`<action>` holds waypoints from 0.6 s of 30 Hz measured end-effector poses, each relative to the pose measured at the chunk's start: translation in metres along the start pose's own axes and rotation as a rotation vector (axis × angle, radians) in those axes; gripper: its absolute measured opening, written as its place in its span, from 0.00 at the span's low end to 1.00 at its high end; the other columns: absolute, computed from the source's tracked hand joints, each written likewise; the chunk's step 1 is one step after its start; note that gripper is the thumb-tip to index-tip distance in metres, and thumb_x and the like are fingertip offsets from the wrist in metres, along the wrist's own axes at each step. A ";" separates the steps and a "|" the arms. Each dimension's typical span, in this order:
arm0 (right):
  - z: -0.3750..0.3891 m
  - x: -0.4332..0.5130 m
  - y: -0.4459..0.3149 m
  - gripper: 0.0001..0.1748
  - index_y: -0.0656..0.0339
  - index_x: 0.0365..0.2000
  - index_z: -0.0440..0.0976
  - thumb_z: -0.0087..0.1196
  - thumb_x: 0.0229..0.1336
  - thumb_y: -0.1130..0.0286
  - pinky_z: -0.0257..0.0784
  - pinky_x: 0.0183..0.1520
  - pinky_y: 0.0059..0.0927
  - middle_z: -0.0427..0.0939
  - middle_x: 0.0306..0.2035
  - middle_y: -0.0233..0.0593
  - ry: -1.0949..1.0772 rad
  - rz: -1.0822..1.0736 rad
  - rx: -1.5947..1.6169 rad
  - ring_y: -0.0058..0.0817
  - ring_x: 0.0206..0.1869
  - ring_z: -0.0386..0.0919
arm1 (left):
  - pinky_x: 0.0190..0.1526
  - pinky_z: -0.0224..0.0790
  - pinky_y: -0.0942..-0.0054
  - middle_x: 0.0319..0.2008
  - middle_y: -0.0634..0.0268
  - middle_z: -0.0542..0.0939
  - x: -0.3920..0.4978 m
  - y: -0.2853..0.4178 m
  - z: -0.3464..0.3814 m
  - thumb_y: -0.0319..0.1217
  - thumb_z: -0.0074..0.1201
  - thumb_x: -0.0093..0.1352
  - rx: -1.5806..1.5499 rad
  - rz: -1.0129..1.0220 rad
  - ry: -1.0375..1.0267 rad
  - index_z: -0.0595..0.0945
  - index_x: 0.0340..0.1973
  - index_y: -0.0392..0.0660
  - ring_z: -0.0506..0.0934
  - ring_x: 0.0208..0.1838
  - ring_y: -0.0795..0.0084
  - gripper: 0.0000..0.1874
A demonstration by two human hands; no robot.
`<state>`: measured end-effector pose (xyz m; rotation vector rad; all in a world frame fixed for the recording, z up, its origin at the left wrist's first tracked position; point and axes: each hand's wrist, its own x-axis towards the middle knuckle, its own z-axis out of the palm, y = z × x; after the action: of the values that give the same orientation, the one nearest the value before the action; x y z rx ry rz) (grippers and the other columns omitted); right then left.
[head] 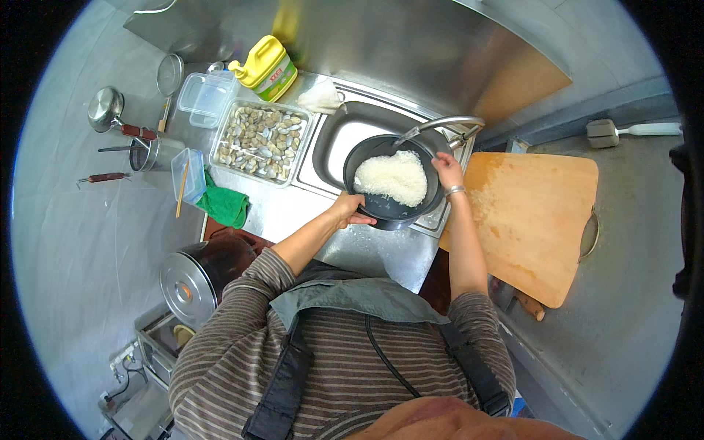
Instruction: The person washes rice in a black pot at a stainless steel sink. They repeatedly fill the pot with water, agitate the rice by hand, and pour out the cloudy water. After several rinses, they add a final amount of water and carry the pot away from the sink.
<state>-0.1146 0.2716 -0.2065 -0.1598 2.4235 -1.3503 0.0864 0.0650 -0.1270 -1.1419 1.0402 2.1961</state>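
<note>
A dark round pot (pixel 388 222) is held at the near right side of a stainless-steel sink (pixel 330 151). White rice grains (pixel 393 177) form a mound inside it, and dark bottom shows beside the mound. My left hand (pixel 352 210) grips the pot's near left rim, thumb on top and fingers along the outer wall. On the far right side, my right hand (pixel 448 169) has its fingers at the rim; part of its hold is hidden. The curved metal faucet (pixel 440 122) reaches over the pot's far edge. Whether water runs from it I cannot tell.
Left of the sink stands a clear plastic tub of clams (pixel 261 144), with a yellow jug (pixel 269 69) behind it. A white cloth (pixel 320 96) lies by the sink's far corner, a green cloth (pixel 224 201) nearer left. A wooden cutting board (pixel 528 220) lies to the right.
</note>
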 end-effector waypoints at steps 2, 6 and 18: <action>-0.003 -0.018 -0.002 0.24 0.66 0.40 0.72 0.56 0.41 0.62 0.68 0.40 0.28 0.75 0.33 0.47 -0.035 -0.051 -0.115 0.32 0.35 0.74 | 0.21 0.77 0.74 0.32 0.38 0.74 -0.001 -0.003 0.000 0.22 0.38 0.57 0.000 -0.021 0.009 0.62 0.41 0.18 0.78 0.26 0.50 0.19; -0.003 -0.043 -0.011 0.29 0.68 0.41 0.70 0.57 0.38 0.59 0.66 0.46 0.34 0.72 0.38 0.54 -0.060 -0.074 -0.217 0.41 0.41 0.71 | 0.24 0.78 0.74 0.31 0.38 0.74 -0.003 -0.009 0.004 0.23 0.37 0.59 -0.021 -0.012 0.034 0.62 0.42 0.19 0.78 0.27 0.51 0.19; 0.016 -0.056 -0.021 0.22 0.65 0.42 0.69 0.52 0.44 0.67 0.65 0.48 0.34 0.72 0.41 0.55 0.017 -0.060 -0.343 0.45 0.44 0.71 | 0.24 0.78 0.72 0.34 0.37 0.71 -0.002 -0.028 0.019 0.22 0.34 0.61 -0.145 0.080 0.179 0.54 0.44 0.19 0.77 0.27 0.51 0.19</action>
<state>-0.0588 0.2624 -0.1820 -0.3109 2.6660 -0.9507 0.0975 0.0970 -0.1299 -1.4065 1.0275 2.2967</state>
